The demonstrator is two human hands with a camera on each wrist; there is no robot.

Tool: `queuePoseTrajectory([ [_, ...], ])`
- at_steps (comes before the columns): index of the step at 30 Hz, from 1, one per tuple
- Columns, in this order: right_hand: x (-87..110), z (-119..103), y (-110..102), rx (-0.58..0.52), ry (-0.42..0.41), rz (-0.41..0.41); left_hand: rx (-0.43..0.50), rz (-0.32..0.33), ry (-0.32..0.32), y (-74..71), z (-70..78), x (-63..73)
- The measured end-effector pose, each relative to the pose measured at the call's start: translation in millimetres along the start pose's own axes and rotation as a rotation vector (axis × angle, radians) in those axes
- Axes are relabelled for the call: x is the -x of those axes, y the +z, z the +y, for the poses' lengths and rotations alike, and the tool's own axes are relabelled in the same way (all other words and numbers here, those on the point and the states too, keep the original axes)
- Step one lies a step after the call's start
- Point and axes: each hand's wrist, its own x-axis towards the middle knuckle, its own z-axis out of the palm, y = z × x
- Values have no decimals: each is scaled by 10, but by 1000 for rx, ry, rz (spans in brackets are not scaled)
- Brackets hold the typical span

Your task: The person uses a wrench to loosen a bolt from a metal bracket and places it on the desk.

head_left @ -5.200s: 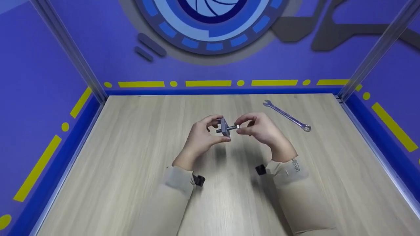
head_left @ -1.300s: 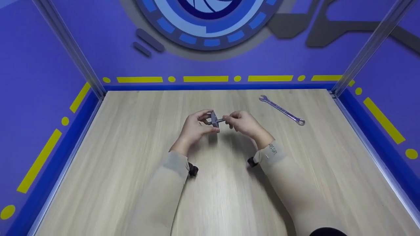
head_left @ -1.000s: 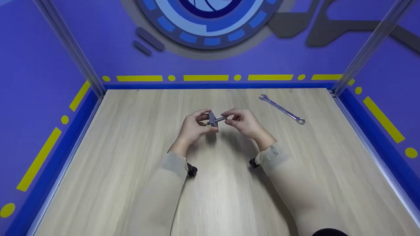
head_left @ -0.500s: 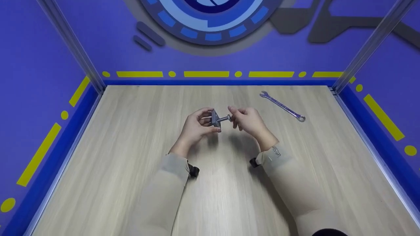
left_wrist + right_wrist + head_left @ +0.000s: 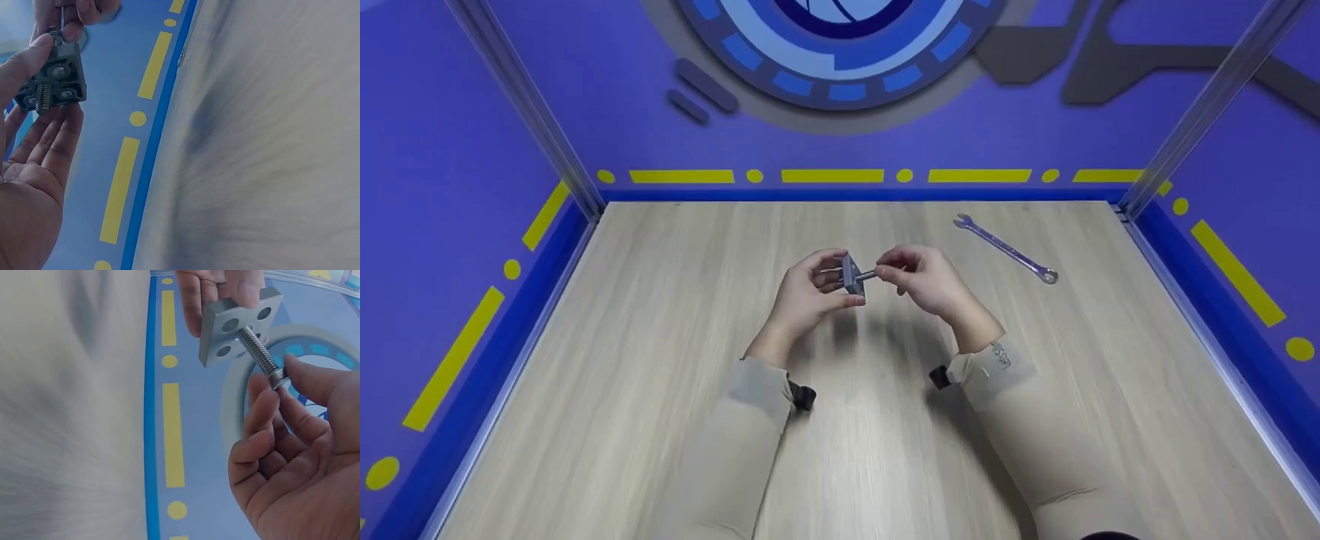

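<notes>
Grey square metal block [image 5: 246, 317], up above the pale wood-grain surface [image 5: 660, 315]: left hand [image 5: 806, 296] pinches its edges, apparently leaving the middle free for the silver threaded metal bolt [image 5: 257, 350]; right hand [image 5: 926, 281] pinches the bolt's head, seemingly for twisting (shiny silver wrench [image 5: 1006, 249] lies apart).

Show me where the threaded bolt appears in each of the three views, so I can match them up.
Head: near the centre, between the left hand and right hand; the bolt looks small.
Left wrist: upper left, its threaded end pointing toward the camera.
Right wrist: right of centre, upper half; the bolt slants down to the right hand.
Shared landmark: the square gray plate around the bolt.
</notes>
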Motion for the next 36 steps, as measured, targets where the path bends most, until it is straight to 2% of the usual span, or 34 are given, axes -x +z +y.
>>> queuePoseTrajectory([
  [8, 26, -8, 12, 48, -38, -16, -9, 12, -2, -24, -36, 25],
  [13, 6, 13, 2, 10, -48, -13, -5, 10, -9, -32, -9, 32],
  [15, -8, 22, 3, -13, -22, 0, -8, 13, -13, -35, 5, 36],
  [21, -52, 32, 46, -43, 136, 22, -20, 24, -14, -28, 21, 38],
  [24, -55, 20, 67, -68, 166, 8, -19, 18, 1, -20, 27, 38],
  [29, -36, -38, 39, -50, 129, -13, -8, 10, 20, -25, 27, 37],
  [33, -20, -91, -4, -12, 53, -48, -9, 13, 26, -42, 51, 41],
  [36, -12, -126, -24, 9, -7, -41, -13, 10, 30, -55, 82, 31],
])
